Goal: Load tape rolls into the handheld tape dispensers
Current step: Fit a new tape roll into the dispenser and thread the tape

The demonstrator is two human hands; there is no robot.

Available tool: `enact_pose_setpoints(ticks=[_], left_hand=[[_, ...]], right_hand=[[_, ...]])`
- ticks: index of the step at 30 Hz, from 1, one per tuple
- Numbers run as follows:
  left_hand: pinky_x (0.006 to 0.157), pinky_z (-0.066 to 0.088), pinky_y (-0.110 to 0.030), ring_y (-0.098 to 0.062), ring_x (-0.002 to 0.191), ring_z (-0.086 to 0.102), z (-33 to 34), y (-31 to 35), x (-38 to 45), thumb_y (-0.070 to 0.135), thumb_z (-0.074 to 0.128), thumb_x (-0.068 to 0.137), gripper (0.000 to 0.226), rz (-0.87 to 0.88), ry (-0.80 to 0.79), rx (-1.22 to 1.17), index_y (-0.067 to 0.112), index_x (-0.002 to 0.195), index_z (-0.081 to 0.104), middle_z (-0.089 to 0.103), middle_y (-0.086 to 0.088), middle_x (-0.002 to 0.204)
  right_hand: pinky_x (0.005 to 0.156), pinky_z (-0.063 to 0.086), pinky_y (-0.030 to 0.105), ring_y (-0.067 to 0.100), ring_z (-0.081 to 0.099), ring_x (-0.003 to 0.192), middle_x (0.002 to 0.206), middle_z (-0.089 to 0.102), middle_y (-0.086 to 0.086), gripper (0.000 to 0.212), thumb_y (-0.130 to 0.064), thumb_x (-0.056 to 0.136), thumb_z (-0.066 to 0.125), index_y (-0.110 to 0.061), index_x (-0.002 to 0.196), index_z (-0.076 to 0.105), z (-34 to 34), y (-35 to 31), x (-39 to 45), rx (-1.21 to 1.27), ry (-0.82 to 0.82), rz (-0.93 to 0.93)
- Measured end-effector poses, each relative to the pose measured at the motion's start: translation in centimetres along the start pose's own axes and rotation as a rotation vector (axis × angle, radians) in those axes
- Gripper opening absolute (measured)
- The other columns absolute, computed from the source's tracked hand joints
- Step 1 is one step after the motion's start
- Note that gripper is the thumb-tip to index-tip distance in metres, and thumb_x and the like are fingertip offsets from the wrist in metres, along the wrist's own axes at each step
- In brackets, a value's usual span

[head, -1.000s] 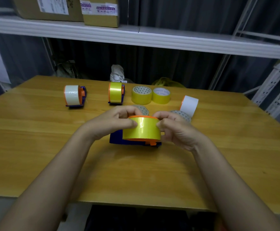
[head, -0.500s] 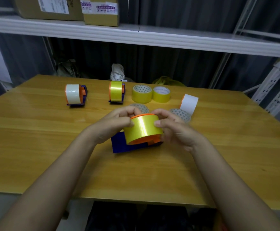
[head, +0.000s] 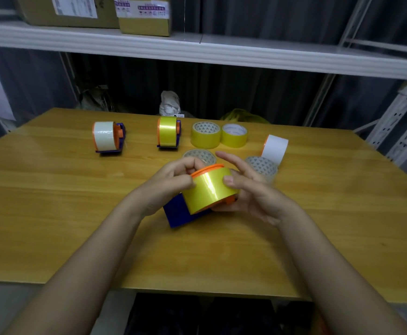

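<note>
Centre of frame: blue dispenser tilted, its lower corner near or on the table; contact cannot be told. A yellow roll sits on its orange hub, the hub rim showing along the roll's top edge.

Left hand: fingers curled, thumb pressed on the roll's left face, other fingers bent over the hub's upper left edge. It grips the roll and dispenser from the left.

Right hand: thumb laid flat on the roll's right face, palm cupped under the dispenser's right side, index and middle fingers stretched out straight toward the upper middle, not touching the roll. It supports and pinches the roll between thumb and palm.

Upper left of frame: a dispenser with white roll stands on the table. Right of it, a dispenser with yellow roll.

Upper middle: two loose yellow rolls lying flat, touching each other. A white roll stands tilted on edge to the right. Two clear rolls lie flat just behind the hands, one partly hidden by the left fingers, the other blurred beside the right hand.

Top of frame: white shelf carrying two cardboard boxes.
</note>
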State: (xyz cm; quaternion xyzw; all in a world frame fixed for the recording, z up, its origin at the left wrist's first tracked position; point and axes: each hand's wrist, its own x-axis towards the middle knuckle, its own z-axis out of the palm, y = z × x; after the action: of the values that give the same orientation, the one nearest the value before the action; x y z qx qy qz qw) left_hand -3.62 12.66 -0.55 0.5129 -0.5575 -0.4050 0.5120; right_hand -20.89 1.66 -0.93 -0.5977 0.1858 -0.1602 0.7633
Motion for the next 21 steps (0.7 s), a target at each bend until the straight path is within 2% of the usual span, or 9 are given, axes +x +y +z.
enact_pose_setpoints(ticks=[2,3,6,8,10,13,16,21], left_hand=[[0.072,0.048,-0.023,-0.012,0.084,0.058,0.0,-0.1,-0.1,0.033,0.056,0.057,0.029,-0.017,0.014,-0.005,0.023,0.084,0.059,0.061,0.005,0.088],[0.071,0.048,-0.022,-0.010,0.083,0.058,0.1,-0.1,-0.1,0.032,0.057,0.058,0.030,-0.023,0.030,0.002,0.022,0.086,0.058,0.060,0.004,0.089],[0.068,0.047,-0.017,-0.003,0.078,0.057,0.9,0.0,-0.3,0.022,0.053,0.074,0.020,-0.007,0.102,0.016,0.017,0.093,0.053,0.056,0.000,0.091],[0.070,0.047,-0.016,-0.003,0.080,0.056,1.6,0.0,-0.4,0.018,0.052,0.088,0.009,0.010,0.135,0.029,0.018,0.097,0.052,0.056,0.000,0.094],[0.073,0.046,-0.017,-0.004,0.082,0.055,2.4,0.1,-0.5,0.012,0.045,0.098,0.011,0.019,0.152,0.063,0.020,0.101,0.051,0.056,0.000,0.097],[0.070,0.046,-0.014,0.001,0.079,0.056,3.4,0.1,-0.5,0.012,0.040,0.099,0.014,0.023,0.162,0.049,0.022,0.105,0.048,0.058,0.004,0.094],[0.068,0.046,-0.013,0.005,0.075,0.057,3.8,0.0,-0.5,0.015,0.040,0.099,0.014,0.014,0.196,-0.002,0.026,0.104,0.047,0.059,0.007,0.093],[0.069,0.046,-0.016,-0.002,0.078,0.057,4.3,0.0,-0.3,0.018,0.040,0.100,0.012,0.027,0.204,0.003,0.027,0.104,0.047,0.059,0.003,0.094]], right_hand=[[0.091,0.053,0.051,0.031,0.058,0.117,0.134,0.055,0.001,0.057,-0.026,0.081,0.065,-0.037,0.135,0.050,0.2,0.1,0.0,-0.015,0.027,0.019],[0.092,0.054,0.045,0.026,0.058,0.117,0.135,0.053,-0.001,0.050,-0.029,0.086,0.064,-0.037,0.133,0.051,0.4,0.1,-0.1,-0.149,0.089,-0.018],[0.079,0.054,0.022,0.009,0.062,0.098,0.118,0.057,-0.005,0.018,-0.030,0.092,0.062,-0.027,0.110,0.063,0.9,0.1,-0.3,-0.615,0.443,-0.340],[0.073,0.050,0.023,0.012,0.059,0.088,0.099,0.057,-0.006,0.004,-0.026,0.092,0.061,-0.022,0.093,0.062,1.5,0.0,-0.3,-0.809,0.574,-0.531],[0.075,0.043,0.025,0.016,0.054,0.085,0.089,0.055,-0.007,0.009,-0.022,0.092,0.056,-0.017,0.090,0.062,2.0,0.1,-0.2,-1.005,0.607,-0.644],[0.073,0.032,0.019,0.017,0.049,0.083,0.088,0.054,-0.002,0.013,-0.018,0.091,0.054,-0.010,0.093,0.063,2.8,0.3,-0.6,-1.242,0.638,-0.751],[0.072,0.033,0.023,0.020,0.048,0.081,0.087,0.057,0.005,0.016,-0.018,0.092,0.052,-0.007,0.092,0.063,3.2,0.9,-1.2,-1.443,0.621,-0.848],[0.073,0.030,0.019,0.023,0.051,0.079,0.085,0.057,0.007,0.020,-0.019,0.092,0.048,-0.005,0.090,0.063,2.0,-0.1,-0.8,-1.366,0.633,-0.817]])
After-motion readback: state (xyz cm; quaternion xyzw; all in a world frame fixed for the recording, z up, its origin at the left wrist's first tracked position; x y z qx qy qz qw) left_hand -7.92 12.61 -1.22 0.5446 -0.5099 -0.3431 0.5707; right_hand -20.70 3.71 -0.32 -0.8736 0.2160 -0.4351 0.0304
